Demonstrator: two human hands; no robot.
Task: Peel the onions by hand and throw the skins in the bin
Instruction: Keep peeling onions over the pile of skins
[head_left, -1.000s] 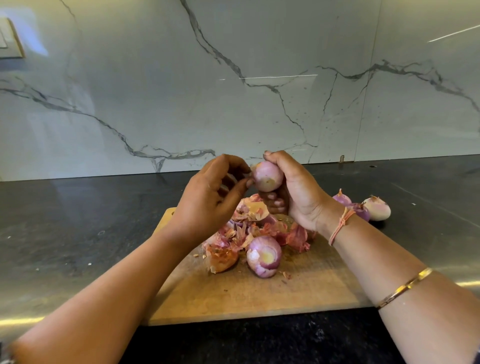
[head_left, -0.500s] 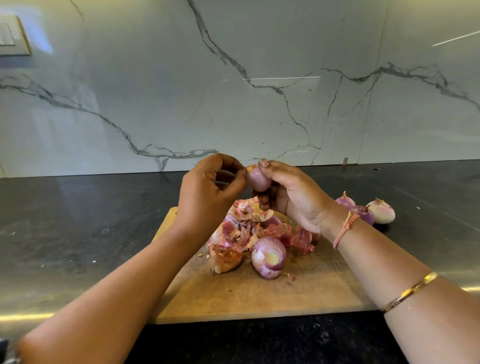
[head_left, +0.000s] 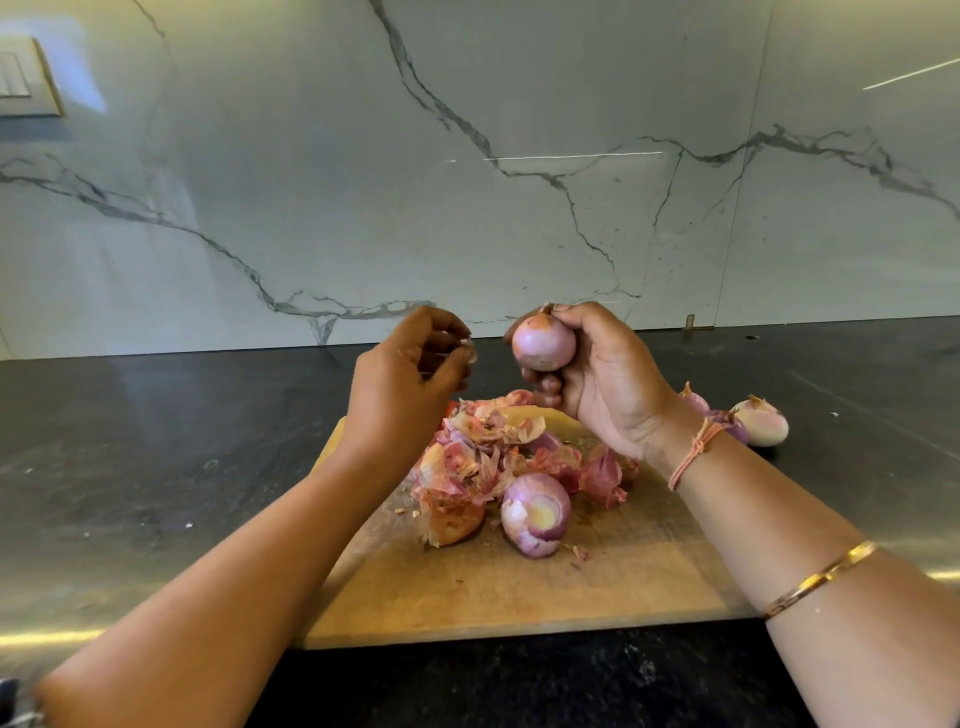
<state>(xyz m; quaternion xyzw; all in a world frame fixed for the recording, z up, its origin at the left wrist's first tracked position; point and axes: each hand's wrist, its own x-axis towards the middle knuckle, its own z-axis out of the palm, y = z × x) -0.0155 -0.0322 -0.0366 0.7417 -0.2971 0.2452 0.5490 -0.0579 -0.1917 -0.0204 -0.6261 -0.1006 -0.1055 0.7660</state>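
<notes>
My right hand (head_left: 605, 379) grips a small pink onion (head_left: 543, 343) and holds it up above the wooden cutting board (head_left: 519, 587). My left hand (head_left: 405, 384) hovers a little to the left of that onion, its fingers curled and pinching a thin pale scrap of skin (head_left: 467, 349). A heap of pink and tan onion skins (head_left: 483, 457) lies on the board below both hands. In front of the heap sits a partly peeled onion (head_left: 535, 512). No bin is in view.
Three more onions (head_left: 758, 421) lie on the dark countertop (head_left: 156, 467) right of the board, partly behind my right wrist. A white marble wall (head_left: 467, 182) rises at the back. The counter's front edge runs just below the board.
My left hand has pulled away to the left from the held onion, taking a scrap of skin. My right hand has turned the onion so its peeled side faces me.
</notes>
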